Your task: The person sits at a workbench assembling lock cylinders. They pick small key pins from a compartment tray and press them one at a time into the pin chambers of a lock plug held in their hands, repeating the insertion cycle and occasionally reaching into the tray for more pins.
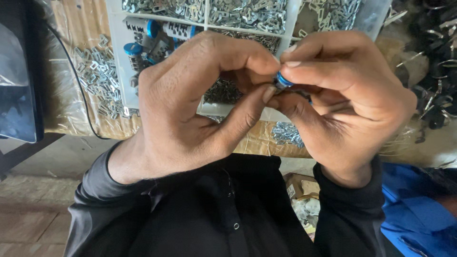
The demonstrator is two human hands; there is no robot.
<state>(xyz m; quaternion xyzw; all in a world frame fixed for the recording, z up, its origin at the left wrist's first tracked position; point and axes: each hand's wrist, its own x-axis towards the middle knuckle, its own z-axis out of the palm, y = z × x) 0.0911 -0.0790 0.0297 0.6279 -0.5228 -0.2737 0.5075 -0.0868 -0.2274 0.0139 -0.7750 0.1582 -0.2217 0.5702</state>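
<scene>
Left hand (190, 109) and right hand (342, 100) raised together above white divided tray (119, 71). Fingers (290, 59) of both pinched shut on small blue-capped cylinder (283, 81) between them. Metal clips (97, 76) loose on surface (76, 119); similar cylinders (143, 40) in tray.

a small assembly workshop was shown. a white divided tray (119, 71) was filled with small stamped metal parts (247, 12), and more of them (97, 74) were heaped loose on a bench wrapped in brown paper (81, 24). dark metal rings (435, 62) were piled at the right, above a bare concrete floor (57, 159).
</scene>
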